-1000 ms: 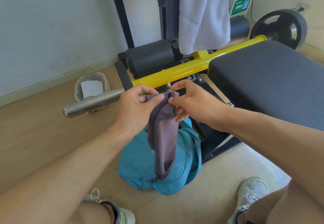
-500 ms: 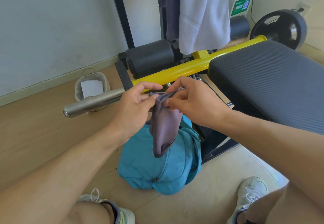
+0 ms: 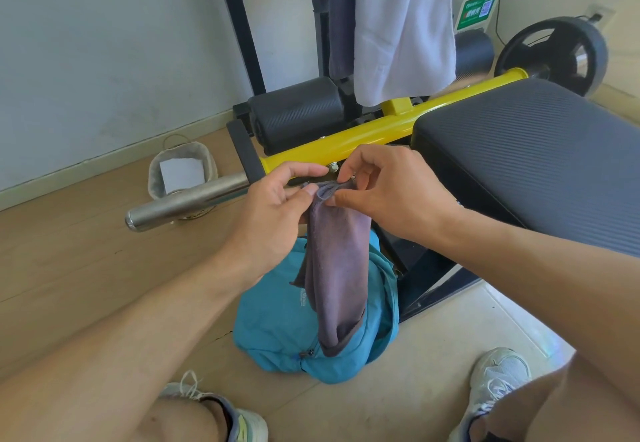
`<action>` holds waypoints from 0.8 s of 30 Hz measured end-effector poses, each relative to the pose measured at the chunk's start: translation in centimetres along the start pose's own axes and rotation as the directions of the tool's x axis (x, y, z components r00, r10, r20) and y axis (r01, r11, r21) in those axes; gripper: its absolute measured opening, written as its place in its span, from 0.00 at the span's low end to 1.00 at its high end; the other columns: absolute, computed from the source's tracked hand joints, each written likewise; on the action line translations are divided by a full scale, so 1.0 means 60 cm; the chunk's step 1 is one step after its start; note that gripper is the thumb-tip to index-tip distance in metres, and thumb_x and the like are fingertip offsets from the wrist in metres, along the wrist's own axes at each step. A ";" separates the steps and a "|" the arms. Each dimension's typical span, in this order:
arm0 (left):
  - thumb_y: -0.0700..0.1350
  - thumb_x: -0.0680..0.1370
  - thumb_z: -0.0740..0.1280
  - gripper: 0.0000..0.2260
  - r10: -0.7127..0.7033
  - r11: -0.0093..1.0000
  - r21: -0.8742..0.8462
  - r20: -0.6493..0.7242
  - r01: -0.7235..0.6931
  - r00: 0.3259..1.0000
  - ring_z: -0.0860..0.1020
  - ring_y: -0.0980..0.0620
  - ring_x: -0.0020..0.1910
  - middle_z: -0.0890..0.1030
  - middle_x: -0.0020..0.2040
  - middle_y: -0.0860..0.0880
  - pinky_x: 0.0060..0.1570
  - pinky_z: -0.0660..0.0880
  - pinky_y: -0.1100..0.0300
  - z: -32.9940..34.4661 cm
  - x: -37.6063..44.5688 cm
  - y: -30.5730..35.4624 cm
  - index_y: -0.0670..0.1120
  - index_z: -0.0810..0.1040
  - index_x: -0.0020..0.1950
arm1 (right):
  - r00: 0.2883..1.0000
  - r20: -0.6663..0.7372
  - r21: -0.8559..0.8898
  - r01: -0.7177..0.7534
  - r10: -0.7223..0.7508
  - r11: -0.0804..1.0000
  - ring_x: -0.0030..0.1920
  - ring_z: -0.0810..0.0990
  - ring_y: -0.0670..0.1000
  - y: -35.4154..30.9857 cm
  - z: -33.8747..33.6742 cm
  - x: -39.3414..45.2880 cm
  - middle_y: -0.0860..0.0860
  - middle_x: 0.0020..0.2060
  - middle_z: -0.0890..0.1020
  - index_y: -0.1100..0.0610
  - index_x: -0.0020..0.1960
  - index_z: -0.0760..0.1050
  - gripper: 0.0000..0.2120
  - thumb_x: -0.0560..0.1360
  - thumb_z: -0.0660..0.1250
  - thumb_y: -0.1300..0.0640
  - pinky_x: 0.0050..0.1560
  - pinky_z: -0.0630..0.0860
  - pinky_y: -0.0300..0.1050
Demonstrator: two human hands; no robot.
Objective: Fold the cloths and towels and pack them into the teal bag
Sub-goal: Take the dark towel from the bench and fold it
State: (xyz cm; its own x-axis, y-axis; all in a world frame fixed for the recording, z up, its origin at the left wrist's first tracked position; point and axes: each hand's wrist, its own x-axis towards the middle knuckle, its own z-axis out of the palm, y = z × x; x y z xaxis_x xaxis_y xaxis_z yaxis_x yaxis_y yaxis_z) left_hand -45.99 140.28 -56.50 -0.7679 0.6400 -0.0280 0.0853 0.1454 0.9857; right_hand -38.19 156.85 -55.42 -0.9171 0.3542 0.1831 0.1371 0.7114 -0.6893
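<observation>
Above the teal bag (image 3: 277, 330) at six o'clock on the floor, your left hand (image 3: 273, 213) and right hand (image 3: 384, 195) pinch the purple cloth (image 3: 337, 268) by its top edge, letting it hang straight for folding.

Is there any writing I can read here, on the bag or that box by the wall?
Teal bag: small pale print beside the hanging purple cloth, too small to read.
White box by the wall: green label with white characters and a QR code, blurred; red digits on top, unreadable.
Nothing else bears text.
</observation>
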 end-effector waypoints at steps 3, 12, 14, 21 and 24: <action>0.38 0.85 0.60 0.11 0.014 1.000 0.001 -0.047 -0.014 0.999 0.84 0.54 0.41 0.87 0.41 0.49 0.47 0.77 0.58 0.005 -0.002 -0.002 0.51 0.79 0.58 | 1.000 -0.022 0.010 0.010 -0.010 1.000 0.38 0.77 0.45 0.002 0.000 0.001 0.46 0.35 0.80 0.47 0.43 0.79 0.12 0.69 0.78 0.43 0.42 0.78 0.51; 0.41 0.85 0.61 0.09 0.024 1.000 0.013 -0.074 -0.023 0.997 0.82 0.53 0.42 0.86 0.39 0.51 0.52 0.80 0.51 0.005 -0.003 0.004 0.51 0.80 0.57 | 1.000 -0.002 0.009 -0.002 0.002 1.000 0.40 0.78 0.42 0.009 0.003 0.004 0.42 0.36 0.81 0.46 0.40 0.78 0.11 0.70 0.75 0.41 0.44 0.80 0.50; 0.45 0.82 0.66 0.06 0.019 1.000 0.002 -0.040 -0.019 0.999 0.83 0.52 0.44 0.86 0.41 0.50 0.53 0.80 0.49 0.005 -0.005 0.005 0.51 0.80 0.57 | 1.000 0.000 -0.004 -0.004 0.004 1.000 0.40 0.78 0.41 0.009 0.002 0.004 0.42 0.36 0.81 0.46 0.39 0.79 0.11 0.69 0.74 0.40 0.45 0.80 0.49; 0.39 0.79 0.70 0.11 0.038 0.997 0.070 -0.027 -0.036 0.999 0.85 0.47 0.52 0.88 0.48 0.49 0.62 0.78 0.42 0.002 -0.004 -0.001 0.52 0.78 0.59 | 1.000 0.014 -0.001 0.004 -0.004 1.000 0.41 0.79 0.40 0.010 -0.002 0.006 0.41 0.38 0.81 0.44 0.40 0.82 0.11 0.68 0.76 0.38 0.44 0.79 0.46; 0.39 0.80 0.69 0.10 0.047 0.997 0.059 -0.045 -0.044 0.998 0.86 0.48 0.52 0.88 0.47 0.50 0.60 0.79 0.48 -0.002 -0.001 -0.002 0.51 0.79 0.60 | 1.000 0.025 0.017 -0.007 0.007 1.000 0.40 0.78 0.37 0.015 -0.006 0.009 0.39 0.38 0.81 0.44 0.43 0.85 0.10 0.68 0.77 0.40 0.42 0.75 0.37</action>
State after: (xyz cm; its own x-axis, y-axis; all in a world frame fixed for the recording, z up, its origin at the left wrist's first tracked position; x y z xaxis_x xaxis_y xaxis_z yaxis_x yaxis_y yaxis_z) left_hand -46.06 140.13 -56.58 -0.7906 0.6118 0.0260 0.1564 0.1608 0.9745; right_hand -38.44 157.90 -55.68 -0.9251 0.3439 0.1611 0.1371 0.6981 -0.7027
